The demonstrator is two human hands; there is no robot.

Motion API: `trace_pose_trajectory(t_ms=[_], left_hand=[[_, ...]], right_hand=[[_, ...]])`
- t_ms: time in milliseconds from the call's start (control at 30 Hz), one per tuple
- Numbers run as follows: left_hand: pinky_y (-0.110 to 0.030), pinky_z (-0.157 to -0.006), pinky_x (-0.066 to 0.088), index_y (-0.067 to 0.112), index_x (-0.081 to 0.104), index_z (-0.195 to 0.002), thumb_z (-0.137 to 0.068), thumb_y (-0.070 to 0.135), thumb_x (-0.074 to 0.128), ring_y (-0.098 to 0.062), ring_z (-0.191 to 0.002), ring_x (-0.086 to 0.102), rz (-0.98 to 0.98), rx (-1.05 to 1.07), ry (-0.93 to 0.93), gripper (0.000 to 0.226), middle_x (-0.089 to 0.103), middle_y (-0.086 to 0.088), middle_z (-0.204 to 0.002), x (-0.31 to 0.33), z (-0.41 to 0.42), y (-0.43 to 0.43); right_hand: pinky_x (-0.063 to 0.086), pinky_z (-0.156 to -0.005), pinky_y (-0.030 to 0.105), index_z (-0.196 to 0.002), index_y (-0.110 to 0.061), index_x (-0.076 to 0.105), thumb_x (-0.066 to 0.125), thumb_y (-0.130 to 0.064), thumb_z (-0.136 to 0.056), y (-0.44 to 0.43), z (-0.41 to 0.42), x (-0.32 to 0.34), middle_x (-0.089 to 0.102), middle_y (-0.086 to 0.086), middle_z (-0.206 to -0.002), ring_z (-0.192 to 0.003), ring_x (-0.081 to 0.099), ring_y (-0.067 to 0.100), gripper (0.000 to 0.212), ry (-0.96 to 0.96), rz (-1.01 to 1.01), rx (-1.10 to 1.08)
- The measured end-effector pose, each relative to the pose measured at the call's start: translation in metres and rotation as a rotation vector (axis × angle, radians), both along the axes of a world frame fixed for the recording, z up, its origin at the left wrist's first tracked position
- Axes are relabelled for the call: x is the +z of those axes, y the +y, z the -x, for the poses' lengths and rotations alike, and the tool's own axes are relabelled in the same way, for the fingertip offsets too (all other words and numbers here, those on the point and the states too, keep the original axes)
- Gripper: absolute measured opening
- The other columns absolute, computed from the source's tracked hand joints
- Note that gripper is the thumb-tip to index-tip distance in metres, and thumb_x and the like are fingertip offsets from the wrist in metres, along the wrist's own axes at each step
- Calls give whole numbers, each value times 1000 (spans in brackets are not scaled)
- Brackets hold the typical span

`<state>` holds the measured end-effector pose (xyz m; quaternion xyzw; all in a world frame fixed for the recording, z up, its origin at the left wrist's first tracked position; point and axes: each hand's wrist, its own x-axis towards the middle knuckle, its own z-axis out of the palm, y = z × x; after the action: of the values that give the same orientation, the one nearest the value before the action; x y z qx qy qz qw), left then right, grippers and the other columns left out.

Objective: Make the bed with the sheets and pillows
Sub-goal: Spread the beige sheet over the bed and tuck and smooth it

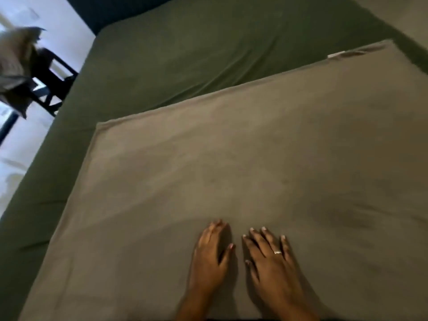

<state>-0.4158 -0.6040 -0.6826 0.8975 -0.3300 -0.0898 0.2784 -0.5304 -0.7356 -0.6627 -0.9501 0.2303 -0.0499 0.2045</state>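
A grey-brown top sheet (231, 158) lies spread flat over the near part of the bed, its far edge running diagonally from left to upper right. Beneath it a dark green fitted sheet (185, 54) covers the mattress and shows along the far side and the left edge. My left hand (212, 256) and my right hand (268, 258) rest side by side, palms down with fingers straight, pressing on the grey-brown sheet near the bottom of the view. A ring is on my right hand. No pillow lies on the visible part of the bed.
A dark chair (49, 82) stands on the pale floor (20, 149) beyond the bed's left edge, with crumpled light fabric (16, 63) heaped on it. A dark headboard or wall (111, 10) runs along the far end of the bed.
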Motion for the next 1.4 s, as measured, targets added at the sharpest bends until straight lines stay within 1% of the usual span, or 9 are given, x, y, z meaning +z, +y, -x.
trace_pose_trajectory(t_ms=[200,367,467,600,767,1000,1133,1300,1400], left_hand=[[-26,-116,13,29,25,-149,-82,77,36,-8,-143,25,-233,-349,-133,83,32,9,-153,2,-22,128],[-31,-108,28,31,50,-126,-97,39,37,-7,-121,50,-259,-463,-279,33,54,10,-135,-4,-35,210],[-38,-98,37,30,53,-124,-71,39,52,-12,-120,54,-240,-428,-262,54,58,7,-133,5,-55,262],[-44,-100,42,31,47,-133,-65,29,45,-17,-122,47,-348,-406,-245,68,59,8,-132,13,-70,302],[-41,-92,52,31,49,-127,-79,33,45,-16,-112,59,-278,-429,-231,48,63,11,-124,17,-80,313],[-31,-75,55,22,62,-108,-81,24,52,-19,-92,63,-203,-452,-211,29,67,4,-104,23,-95,308],[-28,-64,56,19,56,-101,-76,16,54,-21,-84,64,-225,-405,-200,25,65,0,-92,34,-93,304],[-27,-54,50,16,58,-87,-79,17,44,-19,-69,61,-154,-282,-296,17,61,0,-77,42,-89,300],[-27,-51,47,20,52,-88,-82,18,46,-19,-67,60,-84,-201,-301,9,59,2,-72,41,-89,298]], right_hand=[[15,-111,38,-109,-23,73,45,-38,-78,105,-43,-22,67,-6,-117,-119,47,18,44,-141,53,168],[22,-108,32,-115,-25,60,19,-39,-99,194,-60,-21,69,-2,-111,-114,51,19,47,-219,-1,38],[37,-96,26,-105,-21,73,30,-28,-96,248,-70,-14,71,-2,-103,-97,61,15,44,-286,10,69],[46,-83,23,-108,-24,63,54,-18,-81,307,-73,-3,69,-5,-96,-82,61,10,28,-277,-83,202],[55,-66,22,-94,-21,72,76,-9,-55,337,-65,-16,67,-3,-90,-78,64,14,41,-128,-233,250],[57,-82,32,-110,-10,71,42,-16,-74,337,-60,-13,69,7,-110,-99,68,22,47,41,-151,346],[56,-84,34,-106,-9,72,43,-13,-77,340,-61,6,69,8,-105,-96,67,24,42,-10,-71,329],[58,-80,39,-106,-4,70,73,-1,-66,327,-90,-2,68,11,-106,-94,67,30,40,-1,-9,116],[57,-69,32,-93,-9,71,48,-12,-73,321,-99,-2,67,7,-91,-80,65,25,30,-31,20,173]])
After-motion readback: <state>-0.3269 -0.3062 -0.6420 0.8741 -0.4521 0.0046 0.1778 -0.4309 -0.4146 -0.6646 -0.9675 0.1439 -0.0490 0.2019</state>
